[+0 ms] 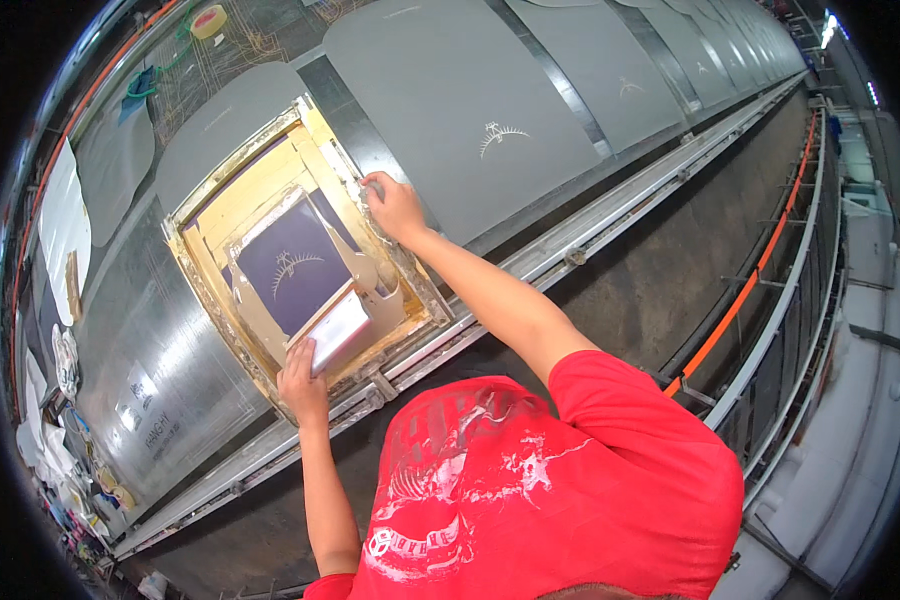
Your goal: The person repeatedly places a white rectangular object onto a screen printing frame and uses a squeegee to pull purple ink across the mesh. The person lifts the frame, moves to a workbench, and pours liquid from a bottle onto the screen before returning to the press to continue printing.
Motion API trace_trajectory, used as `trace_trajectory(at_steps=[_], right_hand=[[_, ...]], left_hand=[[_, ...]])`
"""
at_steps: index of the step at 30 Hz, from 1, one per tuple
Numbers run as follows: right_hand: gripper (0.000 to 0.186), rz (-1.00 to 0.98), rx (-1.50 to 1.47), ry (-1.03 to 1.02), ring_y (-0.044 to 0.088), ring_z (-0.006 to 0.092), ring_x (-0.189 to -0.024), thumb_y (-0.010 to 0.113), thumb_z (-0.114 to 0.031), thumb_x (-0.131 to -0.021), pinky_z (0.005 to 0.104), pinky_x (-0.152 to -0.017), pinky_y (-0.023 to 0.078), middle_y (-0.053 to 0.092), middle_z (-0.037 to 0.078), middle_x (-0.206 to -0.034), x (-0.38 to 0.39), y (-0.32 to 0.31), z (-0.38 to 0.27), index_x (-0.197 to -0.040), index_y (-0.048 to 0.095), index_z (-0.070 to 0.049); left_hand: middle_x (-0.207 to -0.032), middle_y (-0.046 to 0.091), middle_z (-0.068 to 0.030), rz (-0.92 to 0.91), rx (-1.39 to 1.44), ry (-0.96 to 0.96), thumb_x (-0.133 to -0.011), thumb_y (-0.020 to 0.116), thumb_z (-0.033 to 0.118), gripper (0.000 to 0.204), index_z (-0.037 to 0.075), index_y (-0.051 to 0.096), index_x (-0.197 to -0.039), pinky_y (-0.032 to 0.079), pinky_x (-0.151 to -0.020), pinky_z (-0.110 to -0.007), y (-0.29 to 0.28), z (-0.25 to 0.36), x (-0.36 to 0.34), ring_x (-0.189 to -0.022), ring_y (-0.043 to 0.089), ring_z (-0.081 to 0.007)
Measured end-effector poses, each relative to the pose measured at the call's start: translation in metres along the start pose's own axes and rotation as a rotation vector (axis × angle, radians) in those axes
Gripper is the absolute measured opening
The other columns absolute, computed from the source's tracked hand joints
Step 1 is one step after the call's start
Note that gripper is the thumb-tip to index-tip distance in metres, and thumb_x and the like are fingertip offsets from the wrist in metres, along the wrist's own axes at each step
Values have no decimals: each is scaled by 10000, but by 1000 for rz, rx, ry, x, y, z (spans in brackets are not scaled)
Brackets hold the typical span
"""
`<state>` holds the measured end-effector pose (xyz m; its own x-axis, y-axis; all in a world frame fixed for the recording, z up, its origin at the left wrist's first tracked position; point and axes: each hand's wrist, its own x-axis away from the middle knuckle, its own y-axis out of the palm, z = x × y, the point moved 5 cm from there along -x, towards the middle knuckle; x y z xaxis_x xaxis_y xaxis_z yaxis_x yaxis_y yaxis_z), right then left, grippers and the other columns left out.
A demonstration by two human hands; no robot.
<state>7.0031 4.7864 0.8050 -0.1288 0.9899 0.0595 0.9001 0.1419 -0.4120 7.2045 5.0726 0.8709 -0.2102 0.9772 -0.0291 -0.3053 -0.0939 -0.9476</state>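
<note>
A screen-printing frame [238, 160] with a worn, ink-stained rim lies over a grey panel at the near edge of a long table. Its yellow-taped inside surrounds a dark purple mesh window [292, 262] with a pale curved, spiky motif. My left hand [303, 382] grips the end of a white-faced squeegee [340, 328], which rests tilted across the near part of the screen, beside beige ink [382, 303]. My right hand [395, 210] is closed on the right side rim of the frame, its thumb and fingers pinched there.
Grey panels [460, 90], several with the pale motif, lie in a row to the far right. A metal rail [610, 222] edges the table. At left are bare shiny metal [185, 370], a white sheet [65, 225] and a clutter of rags. A tape roll [208, 21] sits behind.
</note>
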Motion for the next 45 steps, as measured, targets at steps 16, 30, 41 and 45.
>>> trace_trajectory(at_steps=[16,30,41,45], right_hand=[[295,-164,525,-245,611,334,-1069,639,-368,-929,466,-909,509,662,151,-1154,-14,6,-3,-1132,730,-175],[372,-547,678,-635,612,258,-1063,775,-170,-748,409,-916,483,689,29,-1118,-18,102,-102,-1115,738,-122],[428,-568,574,-669,578,252,-1090,813,-157,-717,393,-916,477,659,44,-1151,122,46,-69,-1130,707,-119],[389,-439,580,-703,600,251,-1045,789,-166,-738,393,-893,494,690,41,-1112,42,71,-88,-1119,724,-123]], left_hand=[[-1242,707,-15,139,-89,84,-681,701,-22,532,162,711,-1180,470,-974,-404,14,-30,-20,-1202,627,-240],[-1053,745,-65,-115,38,-187,-745,751,109,387,257,773,-1102,568,-829,-409,-13,-89,-201,-934,707,-307],[-1164,732,-11,-11,63,-14,-736,670,-37,439,190,746,-1104,556,-858,-407,5,-46,-52,-1072,690,-244],[-1097,743,-49,-19,112,-95,-752,676,6,423,220,761,-1107,559,-851,-417,-4,-74,-135,-983,698,-287]])
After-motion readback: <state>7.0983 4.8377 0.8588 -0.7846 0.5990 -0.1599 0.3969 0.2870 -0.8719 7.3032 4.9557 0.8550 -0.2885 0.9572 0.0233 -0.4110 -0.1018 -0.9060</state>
